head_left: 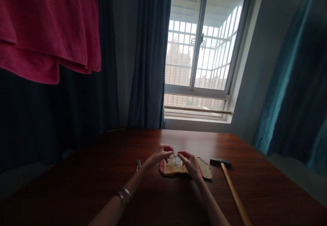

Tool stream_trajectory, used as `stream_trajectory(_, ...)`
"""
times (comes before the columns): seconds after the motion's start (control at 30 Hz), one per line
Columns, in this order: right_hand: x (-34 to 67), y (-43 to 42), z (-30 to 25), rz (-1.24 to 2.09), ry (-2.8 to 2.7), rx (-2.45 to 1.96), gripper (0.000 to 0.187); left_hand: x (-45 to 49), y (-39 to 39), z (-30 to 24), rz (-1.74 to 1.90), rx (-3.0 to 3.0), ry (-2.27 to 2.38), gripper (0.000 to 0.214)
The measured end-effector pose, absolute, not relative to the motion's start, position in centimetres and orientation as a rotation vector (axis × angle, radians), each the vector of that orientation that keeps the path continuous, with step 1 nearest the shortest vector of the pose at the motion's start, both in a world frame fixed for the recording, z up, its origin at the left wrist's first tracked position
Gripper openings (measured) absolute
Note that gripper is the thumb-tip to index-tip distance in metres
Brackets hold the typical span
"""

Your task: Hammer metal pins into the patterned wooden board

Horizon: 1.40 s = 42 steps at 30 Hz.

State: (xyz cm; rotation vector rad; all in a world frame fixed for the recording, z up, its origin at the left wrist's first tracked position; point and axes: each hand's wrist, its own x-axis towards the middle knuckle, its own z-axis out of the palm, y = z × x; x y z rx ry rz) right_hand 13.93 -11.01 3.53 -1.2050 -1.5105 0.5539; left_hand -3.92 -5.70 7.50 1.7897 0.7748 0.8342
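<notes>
A flat tan board point(205, 169) with pink edging and many small dots or holes lies on the dark wooden table point(102, 181). A few thin nails point(176, 157) stand upright in it. My left hand point(161, 153) is above the board's left end, its fingers pinched on a nail. My right hand point(187, 162) hovers over the board's middle, fingers pinched together at the nails. A bracelet sits on my left wrist.
A hammer point(231, 185) with a long wooden handle lies on the table right of the board. A few loose nails point(138, 164) lie to the left. A window point(201, 52), blue curtains and a hanging pink cloth point(48, 28) are beyond the table.
</notes>
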Motion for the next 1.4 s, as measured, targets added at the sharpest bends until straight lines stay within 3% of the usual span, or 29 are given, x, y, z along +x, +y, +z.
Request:
stream_trajectory(0.4,13.6,-11.3,3.7,0.696,-1.514,-1.085,0.039,-1.8,-6.2,4.7,0.912,1.796,0.825,0.038)
stream_trajectory(0.73,15.8,-9.8,2.7,0.565,-1.472,-1.215,0.025,-3.1,-4.3,4.3,1.119,1.874,1.023,0.033)
stream_trajectory(1.0,15.4,-8.8,1.5,0.470,-1.504,-1.296,0.020,-1.0,-2.3,0.8,0.987,1.762,0.780,0.055)
stream_trajectory(1.4,16.0,-8.4,0.4,0.418,-1.572,-1.296,0.018,0.6,0.9,-1.7,0.823,1.656,0.645,0.064)
